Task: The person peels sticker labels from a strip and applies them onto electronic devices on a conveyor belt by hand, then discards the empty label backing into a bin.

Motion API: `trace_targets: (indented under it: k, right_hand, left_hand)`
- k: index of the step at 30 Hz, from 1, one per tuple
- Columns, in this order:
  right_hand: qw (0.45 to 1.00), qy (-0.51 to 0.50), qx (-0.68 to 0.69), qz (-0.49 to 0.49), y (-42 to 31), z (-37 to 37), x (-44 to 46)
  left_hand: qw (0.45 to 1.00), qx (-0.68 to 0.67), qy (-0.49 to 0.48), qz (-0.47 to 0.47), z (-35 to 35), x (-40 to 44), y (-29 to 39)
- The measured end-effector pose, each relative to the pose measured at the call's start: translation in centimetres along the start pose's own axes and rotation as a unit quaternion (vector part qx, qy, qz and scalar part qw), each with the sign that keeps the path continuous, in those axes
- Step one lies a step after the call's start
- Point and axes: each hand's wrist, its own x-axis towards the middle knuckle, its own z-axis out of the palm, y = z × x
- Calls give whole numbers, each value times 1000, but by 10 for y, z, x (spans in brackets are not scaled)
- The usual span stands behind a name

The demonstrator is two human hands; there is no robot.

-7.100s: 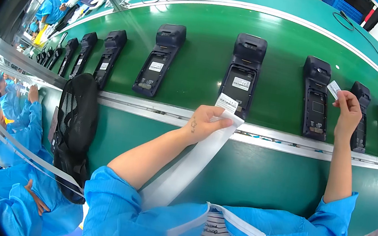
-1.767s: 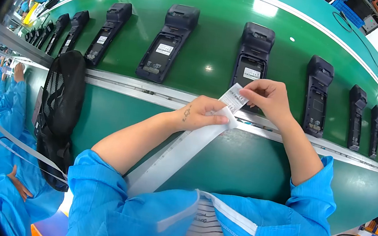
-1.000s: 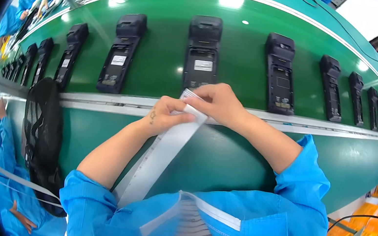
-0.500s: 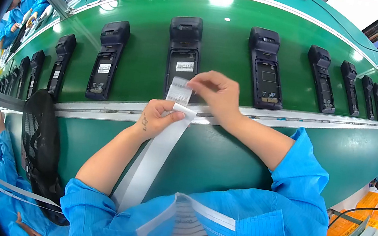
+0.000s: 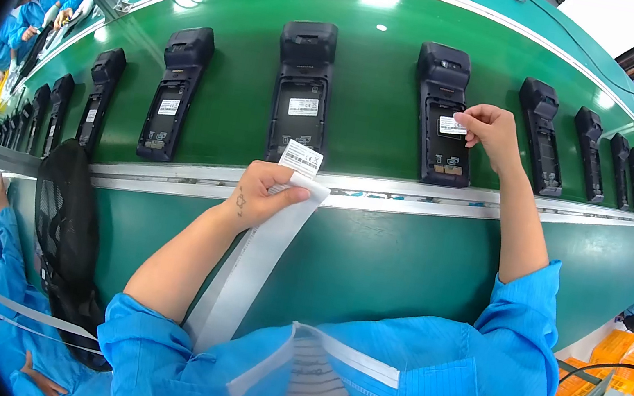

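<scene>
My left hand (image 5: 268,194) is closed around a white label strip (image 5: 256,267), thumb on top. A printed label (image 5: 302,158) sits at the strip's upper end, and the rest hangs down towards my chest. Between the fingertips of my right hand (image 5: 494,136) is a small white printed label (image 5: 450,125). It lies over the open back recess of a dark handheld terminal (image 5: 445,73); whether it touches the surface I cannot tell. Left of that, another handheld terminal (image 5: 307,51) bears a white label (image 5: 303,106) in its recess.
More handheld terminals (image 5: 184,53) line the green conveyor belt (image 5: 379,67) on both sides. A metal rail (image 5: 383,196) edges the belt in front of me. A black mesh chair back (image 5: 68,225) stands at left. People in blue work beyond it. Orange boxes (image 5: 610,361) are at right.
My right hand has moved right, from the strip to the unlabelled terminal, carrying a label. My left hand stays in place with the strip. The terminals have shifted slightly.
</scene>
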Motion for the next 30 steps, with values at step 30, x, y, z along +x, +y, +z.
trace_targets:
  k: [30]
  right_hand:
    - [990,-29,-139,-10,-17,2,4]
  left_hand:
    - [966,-234,-22,-110,31,18,8]
